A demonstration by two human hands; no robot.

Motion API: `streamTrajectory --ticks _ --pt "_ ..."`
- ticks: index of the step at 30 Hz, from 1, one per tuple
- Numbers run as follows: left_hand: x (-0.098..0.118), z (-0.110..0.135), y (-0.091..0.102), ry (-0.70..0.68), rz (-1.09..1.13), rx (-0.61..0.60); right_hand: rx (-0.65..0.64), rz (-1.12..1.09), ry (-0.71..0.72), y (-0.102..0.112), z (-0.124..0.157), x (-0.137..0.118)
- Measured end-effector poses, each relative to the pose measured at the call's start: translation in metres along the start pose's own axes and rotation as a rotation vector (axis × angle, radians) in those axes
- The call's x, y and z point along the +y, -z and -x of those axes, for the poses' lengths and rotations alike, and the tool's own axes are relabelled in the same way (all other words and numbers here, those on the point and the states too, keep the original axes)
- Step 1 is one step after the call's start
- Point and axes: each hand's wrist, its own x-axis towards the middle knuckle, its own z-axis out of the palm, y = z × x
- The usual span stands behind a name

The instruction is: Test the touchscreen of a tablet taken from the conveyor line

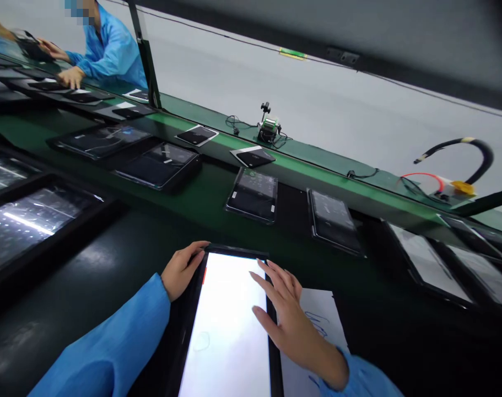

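Tablet (232, 325), its screen glowing white, is at lower centre, over a dark table (163, 220). From the left: the blue-sleeved left hand (181, 274) grips its upper-left corner; the right hand (290, 320), fingers spread, is over its right edge, contact unclear; beside it, a handwritten white sheet (325, 304); farther right, a pale-screened device (428, 266).

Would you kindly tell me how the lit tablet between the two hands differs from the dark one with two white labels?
The lit tablet glows bright white, while the dark tablet shows no glow. The left hand is at the lit tablet's far left corner and the right hand is over its screen; no hand is at the dark tablet. Both are flat and rectangular.
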Motion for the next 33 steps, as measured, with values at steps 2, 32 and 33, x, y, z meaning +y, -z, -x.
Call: streamTrajectory --ticks 2,32,33 --pt "0.000 -0.001 0.001 -0.017 0.031 -0.003 -0.009 0.060 0.048 0.004 -0.022 -0.018" --pt "0.002 0.001 0.006 -0.056 0.099 0.011 0.147 0.068 -0.084 -0.025 -0.138 -0.054" --pt "0.003 0.001 0.006 -0.057 0.098 0.009 0.146 0.069 -0.088 -0.025 -0.137 -0.055"
